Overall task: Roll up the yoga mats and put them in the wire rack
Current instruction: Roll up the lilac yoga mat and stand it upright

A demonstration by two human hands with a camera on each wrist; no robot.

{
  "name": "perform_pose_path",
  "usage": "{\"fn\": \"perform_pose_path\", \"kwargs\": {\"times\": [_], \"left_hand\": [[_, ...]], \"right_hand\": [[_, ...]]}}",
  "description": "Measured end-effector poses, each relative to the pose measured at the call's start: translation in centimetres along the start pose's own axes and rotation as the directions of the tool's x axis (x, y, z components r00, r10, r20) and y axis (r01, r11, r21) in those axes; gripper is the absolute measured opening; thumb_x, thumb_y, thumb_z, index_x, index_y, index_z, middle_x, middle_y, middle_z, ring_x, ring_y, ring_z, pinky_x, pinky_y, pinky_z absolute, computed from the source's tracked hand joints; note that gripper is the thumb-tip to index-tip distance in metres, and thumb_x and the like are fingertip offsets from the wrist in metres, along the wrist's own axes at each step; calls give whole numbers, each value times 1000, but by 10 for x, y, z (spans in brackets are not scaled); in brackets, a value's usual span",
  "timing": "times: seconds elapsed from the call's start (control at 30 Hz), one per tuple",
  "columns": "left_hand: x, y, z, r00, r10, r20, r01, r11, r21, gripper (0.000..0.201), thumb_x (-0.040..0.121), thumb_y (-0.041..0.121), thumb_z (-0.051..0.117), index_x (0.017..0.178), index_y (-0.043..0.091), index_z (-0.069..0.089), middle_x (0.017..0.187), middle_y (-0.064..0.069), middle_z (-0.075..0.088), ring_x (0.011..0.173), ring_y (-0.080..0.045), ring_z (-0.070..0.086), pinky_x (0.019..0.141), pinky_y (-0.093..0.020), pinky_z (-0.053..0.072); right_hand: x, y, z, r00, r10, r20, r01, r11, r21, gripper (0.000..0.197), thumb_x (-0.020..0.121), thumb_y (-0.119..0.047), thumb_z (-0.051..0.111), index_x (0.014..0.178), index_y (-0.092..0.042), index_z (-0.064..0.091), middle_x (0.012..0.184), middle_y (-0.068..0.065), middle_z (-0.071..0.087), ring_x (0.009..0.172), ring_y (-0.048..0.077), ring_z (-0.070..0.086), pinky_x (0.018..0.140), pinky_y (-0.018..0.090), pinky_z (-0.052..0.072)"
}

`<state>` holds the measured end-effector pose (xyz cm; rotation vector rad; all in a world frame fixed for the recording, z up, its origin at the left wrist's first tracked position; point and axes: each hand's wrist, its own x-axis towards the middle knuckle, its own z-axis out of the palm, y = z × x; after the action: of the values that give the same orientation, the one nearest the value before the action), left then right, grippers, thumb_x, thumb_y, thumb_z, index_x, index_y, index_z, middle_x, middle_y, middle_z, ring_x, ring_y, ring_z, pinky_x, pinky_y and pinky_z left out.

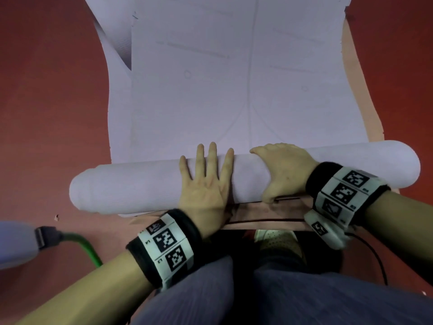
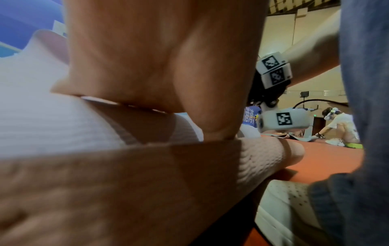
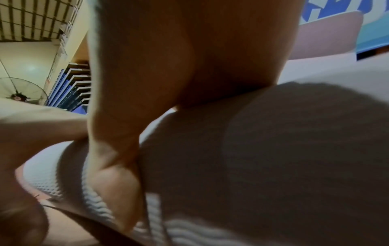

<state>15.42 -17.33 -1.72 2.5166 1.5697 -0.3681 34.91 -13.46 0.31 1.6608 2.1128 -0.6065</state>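
A lavender yoga mat (image 1: 234, 90) lies on the red floor, its near end wound into a thick roll (image 1: 140, 186) that lies crosswise in front of me. My left hand (image 1: 207, 177) presses flat on top of the roll with straight, spread fingers. My right hand (image 1: 278, 170) grips the roll beside it, fingers curled over the far side and thumb on the near side. Up close, the left wrist view shows the left palm (image 2: 157, 58) on the ribbed roll (image 2: 42, 124). In the right wrist view, the right hand (image 3: 189, 58) wraps the roll (image 3: 273, 149). No wire rack shows.
A peach mat (image 1: 372, 127) lies under the lavender one and sticks out at the right and near edges. A green cable (image 1: 86, 245) and a grey plug lie on the floor at left. My white shoe (image 1: 276, 240) and knees are close behind the roll. Another person (image 2: 341, 126) crouches far off.
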Motion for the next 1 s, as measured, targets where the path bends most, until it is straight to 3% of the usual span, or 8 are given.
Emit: {"fn": "perform_pose_path", "kwargs": {"times": [0.07, 0.13, 0.27, 0.43, 0.57, 0.7, 0.83, 1.0], "left_hand": [[-2, -2, 1, 1000, 14, -4, -14, 1000, -27, 117, 82, 64, 60, 157, 15, -16, 164, -21, -10, 151, -43, -8, 116, -68, 3], [1, -6, 0, 998, 37, 53, -35, 999, -31, 127, 77, 73, 61, 154, 17, -23, 163, -18, -18, 151, -41, -13, 117, -67, -1], [14, -10, -3, 997, 28, 76, -23, 997, -69, 135, 66, 85, 61, 154, 22, -19, 164, -16, -15, 152, -37, -10, 118, -64, -2], [22, -14, -8, 998, 6, 63, 1, 993, -118, 124, 61, 100, 27, 158, 28, -1, 167, -12, -2, 153, -32, 1, 120, -60, 3], [43, -22, -21, 994, -27, 104, 52, 970, -237, 102, 68, 82, 8, 158, 33, 13, 168, -6, 10, 154, -26, 7, 122, -53, 5], [63, -31, -28, 993, -15, 120, 50, 953, -299, 83, 80, 62, 5, 156, 35, 23, 165, -1, 22, 152, -22, 17, 122, -49, 11], [74, -38, -23, 993, 41, 111, -13, 969, -246, 95, 75, 69, -12, 156, 34, 24, 165, 2, 23, 151, -23, 20, 120, -54, 14], [72, -33, -18, 999, -48, -10, 44, 970, -237, 68, 101, 62, 12, 160, 29, 6, 168, -3, 5, 155, -24, 0, 122, -54, -3]], "right_hand": [[4, 1, -3, 1000, 6, 26, -6, 1000, 8, 96, 42, -49, 82, 127, -24, 46, 114, -2, 59, 103, 22, 57, 85, 33, 47], [6, 2, -3, 1000, 11, 28, -11, 1000, 8, 107, 43, -49, 82, 138, -23, 40, 124, -1, 57, 113, 22, 54, 96, 36, 44], [10, 3, -5, 998, 51, 41, -53, 998, 42, 127, 46, -45, 80, 155, -27, 18, 156, -3, 32, 143, 16, 27, 121, 41, 11], [2, 1, -2, 997, 74, -21, -73, 996, 44, 121, 62, -47, 73, 157, -30, 0, 166, -2, 1, 152, 16, -4, 122, 47, -5], [-13, -9, 10, 982, 72, -172, -68, 997, 29, 105, 78, -58, 50, 157, -25, -11, 165, 3, -14, 151, 22, -16, 121, 47, -10], [-19, -10, 18, 975, 58, -215, -65, 998, -24, 112, 78, -50, 59, 155, -20, -18, 163, 8, -22, 150, 25, -21, 121, 47, -12], [-7, -5, 10, 979, 53, -196, -58, 998, -22, 119, 73, -49, 67, 156, -21, -14, 164, 7, -15, 151, 25, -15, 121, 48, -8], [2, -2, 7, 985, 65, -161, -69, 997, -20, 127, 68, -49, 74, 156, -22, -12, 164, 7, -12, 151, 25, -14, 121, 48, -7]]}}
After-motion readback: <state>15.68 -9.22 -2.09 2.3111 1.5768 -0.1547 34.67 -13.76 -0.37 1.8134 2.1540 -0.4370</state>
